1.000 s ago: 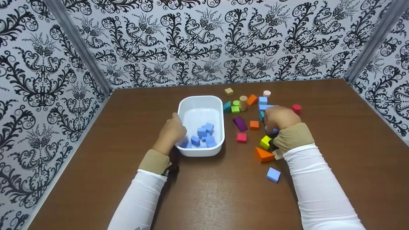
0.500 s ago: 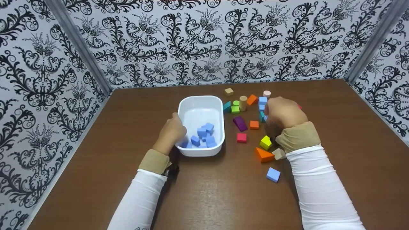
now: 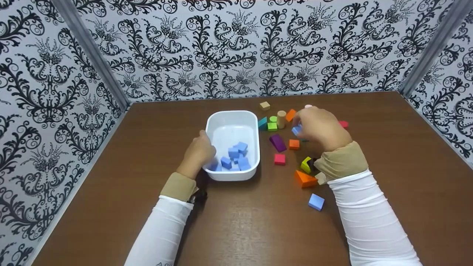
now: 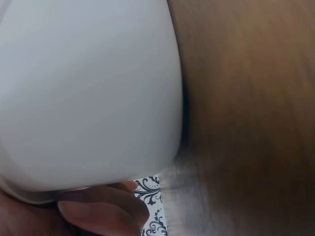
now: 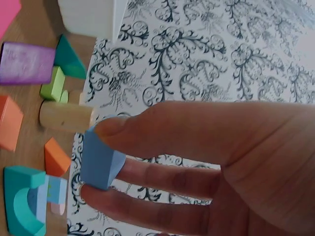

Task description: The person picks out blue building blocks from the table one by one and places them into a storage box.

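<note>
My left hand [image 3: 199, 149] grips the left rim of a white plastic tub [image 3: 232, 176]; in the left wrist view its curled fingers [image 4: 98, 214] show at the tub's edge. Several light-blue blocks [image 3: 233, 152] lie in the near half of the tub. Between thumb and fingers, my right hand [image 3: 321, 127] pinches a light-blue block [image 5: 98, 160], raised above the scattered blocks. Behind it in the right wrist view stand a teal arch block [image 5: 17, 216] and a wooden cylinder [image 5: 64, 115]. Another light-blue block [image 3: 316, 202] lies alone nearer the front.
Right of the tub lie a purple block [image 3: 278, 143], a red block [image 3: 279, 159], a small orange block [image 3: 294, 144] and green blocks [image 3: 272, 127]. By my right wrist are a yellow block [image 3: 306, 164] and an orange triangle [image 3: 305, 179]. Patterned walls [image 3: 236, 48] border the brown table [image 3: 236, 229].
My right hand has lifted the light-blue block from among the other blocks and shifted it left and away from me. The left hand and the tub have stayed put.
</note>
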Demonstrator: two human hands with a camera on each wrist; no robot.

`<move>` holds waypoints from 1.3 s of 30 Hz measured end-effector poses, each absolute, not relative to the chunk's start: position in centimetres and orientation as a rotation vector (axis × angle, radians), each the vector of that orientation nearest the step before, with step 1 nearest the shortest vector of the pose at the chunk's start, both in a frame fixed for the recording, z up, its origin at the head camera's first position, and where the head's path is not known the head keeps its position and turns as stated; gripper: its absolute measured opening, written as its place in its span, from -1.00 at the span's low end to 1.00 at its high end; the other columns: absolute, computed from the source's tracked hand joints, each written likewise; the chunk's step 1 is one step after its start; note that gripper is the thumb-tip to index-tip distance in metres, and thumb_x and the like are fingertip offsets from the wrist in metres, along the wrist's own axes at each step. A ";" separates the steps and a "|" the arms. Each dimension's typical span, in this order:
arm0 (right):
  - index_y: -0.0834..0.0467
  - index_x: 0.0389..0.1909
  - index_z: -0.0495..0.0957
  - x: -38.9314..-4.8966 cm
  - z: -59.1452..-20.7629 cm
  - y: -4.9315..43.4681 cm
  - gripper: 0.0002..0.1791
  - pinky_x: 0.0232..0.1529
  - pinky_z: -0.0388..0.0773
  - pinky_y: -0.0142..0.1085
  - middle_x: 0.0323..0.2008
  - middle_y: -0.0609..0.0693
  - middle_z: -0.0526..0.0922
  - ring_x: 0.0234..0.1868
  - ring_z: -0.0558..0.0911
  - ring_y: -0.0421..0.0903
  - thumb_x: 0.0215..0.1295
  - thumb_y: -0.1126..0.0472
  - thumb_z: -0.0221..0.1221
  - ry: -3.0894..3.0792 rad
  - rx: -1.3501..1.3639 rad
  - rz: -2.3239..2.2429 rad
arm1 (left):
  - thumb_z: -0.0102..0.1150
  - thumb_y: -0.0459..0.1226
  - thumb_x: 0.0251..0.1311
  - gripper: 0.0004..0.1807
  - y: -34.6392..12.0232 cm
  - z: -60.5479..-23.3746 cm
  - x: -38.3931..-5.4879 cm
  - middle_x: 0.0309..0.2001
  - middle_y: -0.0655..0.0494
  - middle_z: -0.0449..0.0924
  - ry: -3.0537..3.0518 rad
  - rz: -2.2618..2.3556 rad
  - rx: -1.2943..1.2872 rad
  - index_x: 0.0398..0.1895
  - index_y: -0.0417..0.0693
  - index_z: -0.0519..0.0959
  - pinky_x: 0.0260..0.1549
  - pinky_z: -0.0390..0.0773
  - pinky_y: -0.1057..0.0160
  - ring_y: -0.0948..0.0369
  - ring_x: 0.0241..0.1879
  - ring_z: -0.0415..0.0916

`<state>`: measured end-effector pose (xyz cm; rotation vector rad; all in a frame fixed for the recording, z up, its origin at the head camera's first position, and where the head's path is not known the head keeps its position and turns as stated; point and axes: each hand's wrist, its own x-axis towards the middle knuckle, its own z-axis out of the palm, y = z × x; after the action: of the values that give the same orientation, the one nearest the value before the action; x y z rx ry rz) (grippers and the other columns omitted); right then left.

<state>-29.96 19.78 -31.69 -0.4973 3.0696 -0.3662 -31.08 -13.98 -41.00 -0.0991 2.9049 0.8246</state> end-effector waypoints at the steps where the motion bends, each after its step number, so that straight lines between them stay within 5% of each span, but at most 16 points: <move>1: 0.18 -0.02 0.80 -29.9 -31.6 19.6 -0.68 -0.10 0.60 0.07 -0.01 0.21 0.69 -0.08 0.60 0.19 0.21 0.29 0.27 3.071 -0.504 -0.365 | 0.04 -0.37 0.30 -0.15 -14.0 -41.0 -31.1 0.34 -0.47 0.47 2.904 0.826 -0.098 0.62 -0.45 0.00 0.31 0.49 -0.19 -0.22 0.28 0.54; 10: 0.07 -0.02 0.81 -29.6 -31.7 18.0 -0.71 -0.03 0.66 0.11 -0.04 0.13 0.77 -0.05 0.64 0.18 0.24 0.29 0.33 3.097 -0.645 -0.344 | 0.04 -0.39 0.27 -0.21 -14.0 -40.9 -31.0 0.27 -0.49 0.53 2.916 0.845 -0.079 0.56 -0.47 0.07 0.27 0.53 -0.18 -0.23 0.22 0.59; 21: 0.21 -0.03 0.77 -29.1 -32.1 16.0 -0.73 0.02 0.68 0.09 -0.05 0.14 0.74 -0.05 0.69 0.17 0.25 0.28 0.39 3.137 -0.823 -0.334 | 0.03 -0.39 0.27 -0.24 -14.0 -40.8 -30.9 0.25 -0.49 0.54 2.923 0.849 -0.069 0.53 -0.48 0.10 0.25 0.54 -0.19 -0.24 0.21 0.59; 39: 0.14 -0.05 0.80 -28.3 -33.4 12.8 -0.74 -0.13 0.71 -0.02 -0.11 0.08 0.71 -0.16 0.64 0.12 0.22 0.30 0.46 3.176 -1.117 -0.400 | 0.08 -0.40 0.23 -0.24 -13.8 -40.7 -30.9 0.20 -0.47 0.57 2.927 0.808 -0.100 0.51 -0.45 0.14 0.18 0.58 -0.19 -0.22 0.16 0.62</move>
<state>-28.26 12.79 -33.37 -1.1168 3.1758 -0.4004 -30.87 -13.83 -40.72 -0.0996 2.9275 0.8078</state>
